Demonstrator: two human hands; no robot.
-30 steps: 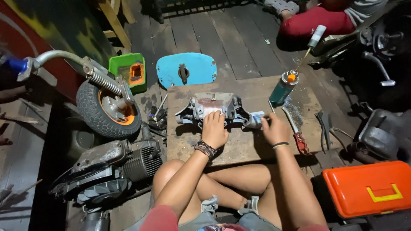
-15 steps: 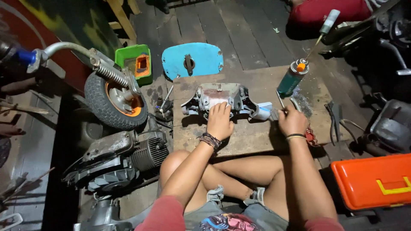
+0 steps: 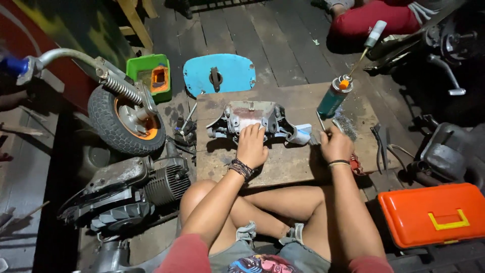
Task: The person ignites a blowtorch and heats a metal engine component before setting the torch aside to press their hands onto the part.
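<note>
Grey cast-metal scooter handlebar housing [image 3: 251,120], scuffed and open side up, lies at the middle of the frame on the square wooden board [image 3: 288,167] across my legs. To work its right end well, I judge I should press it flat so it cannot rock, and keep the tool in line with the pale tube end [image 3: 301,134]. My left hand [image 3: 251,145] lies open, fingers spread flat on the housing. My right hand [image 3: 336,145] is closed round a thin metal tool [image 3: 322,124] just right of it. Beyond, towards the upper right, stands a teal spray can with an orange cap [image 3: 334,97].
</note>
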